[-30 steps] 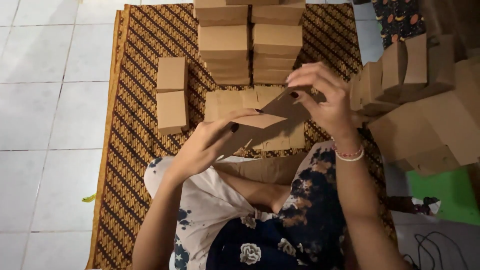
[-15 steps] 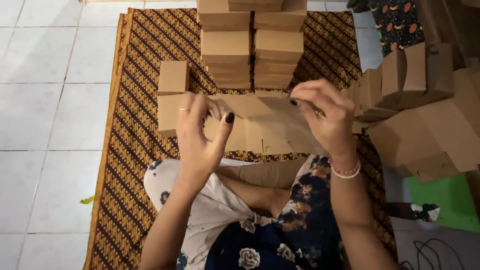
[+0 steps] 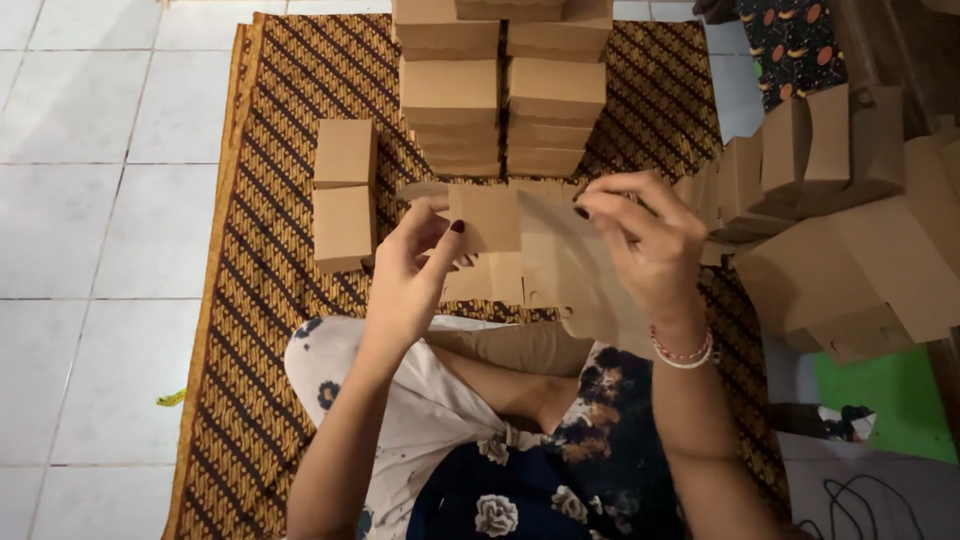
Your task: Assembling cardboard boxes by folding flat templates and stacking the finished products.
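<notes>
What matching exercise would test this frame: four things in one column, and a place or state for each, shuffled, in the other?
Things:
1. flat cardboard blank
2. two small folded boxes
3. tall box stacks
4. green sheet

Places or states:
A. on the floor at the right edge, below the leaning cartons
B. held up between the left hand and the right hand
C. piled side by side at the far end of the patterned mat
D. side by side on the mat, left of the hands

Pairs: 1-B, 2-D, 3-C, 4-A
</notes>
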